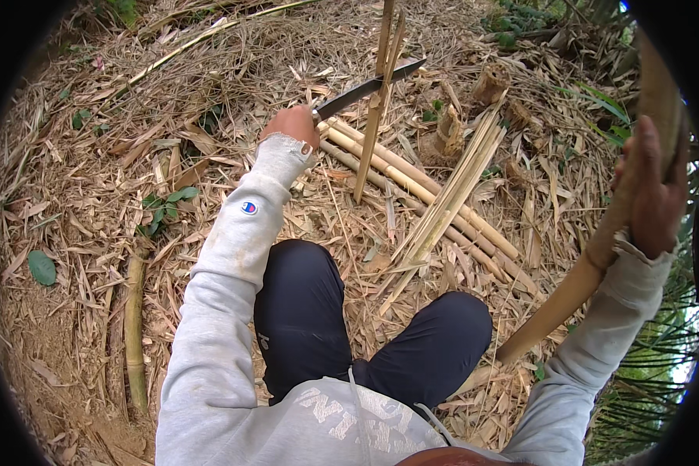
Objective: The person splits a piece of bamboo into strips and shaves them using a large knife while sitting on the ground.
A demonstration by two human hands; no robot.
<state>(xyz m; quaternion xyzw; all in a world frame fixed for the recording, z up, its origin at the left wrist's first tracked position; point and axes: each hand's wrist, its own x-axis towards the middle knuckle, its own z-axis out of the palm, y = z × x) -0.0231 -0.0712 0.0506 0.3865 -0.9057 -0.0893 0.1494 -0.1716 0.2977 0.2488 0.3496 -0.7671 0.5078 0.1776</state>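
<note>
My left hand [289, 126] is closed round the handle of a long knife [351, 96], its dark blade pointing away to the right. The blade crosses a split bamboo piece [373, 116] that stands nearly upright; whether it sits inside the split or just against it, I cannot tell. At the far right, my right hand [652, 186] grips a thick bamboo pole [568, 299]. The pole leans, with its lower end on the ground beside my right knee.
Between my knees and the knife lie several bamboo poles [423, 186] and a bundle of split strips [460, 182]. Cut stumps [447, 136] stand behind them. A greenish bamboo length [134, 334] lies at the left. Dry leaves and husks [210, 70] cover the ground.
</note>
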